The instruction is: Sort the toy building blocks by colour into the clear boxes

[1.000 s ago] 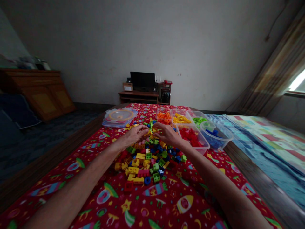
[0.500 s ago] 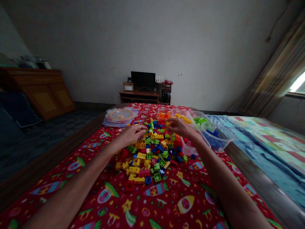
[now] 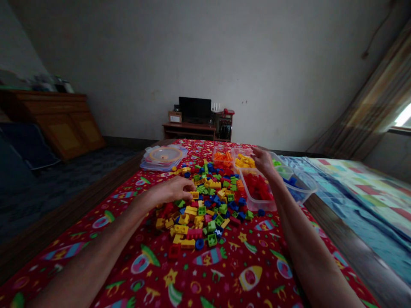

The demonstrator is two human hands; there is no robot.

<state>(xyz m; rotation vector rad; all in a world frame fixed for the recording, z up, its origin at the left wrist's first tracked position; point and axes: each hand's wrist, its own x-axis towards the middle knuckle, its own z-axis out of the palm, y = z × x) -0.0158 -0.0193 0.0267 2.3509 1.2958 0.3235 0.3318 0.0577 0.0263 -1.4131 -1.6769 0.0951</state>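
Observation:
A heap of toy building bricks (image 3: 192, 210) in yellow, green, blue and red covers the middle of the table. At the heap's left side is my left hand (image 3: 178, 188), its fingers curled in a pinch on a yellow brick (image 3: 194, 195). My right hand (image 3: 263, 160) hovers over the clear boxes, fingers apart and pointing left, with no brick visible in them. Just left of its fingertips are yellow bricks (image 3: 244, 161) in one box. Red bricks (image 3: 257, 187) fill the nearer box (image 3: 261, 205). Part of the green bricks (image 3: 276, 163) is hidden behind my right hand and wrist.
Orange bricks (image 3: 222, 158) lie in a clear box at the back. A round clear tub (image 3: 308, 188) with blue bricks stands at the right. Stacked lids (image 3: 163, 156) lie at the back left. A red patterned cloth (image 3: 221, 278) covers the table.
My right hand has moved from the heap, right and up over the boxes, uncovering the yellow and red bricks. My left hand has come nearer and lower, onto a yellow brick that has shifted slightly.

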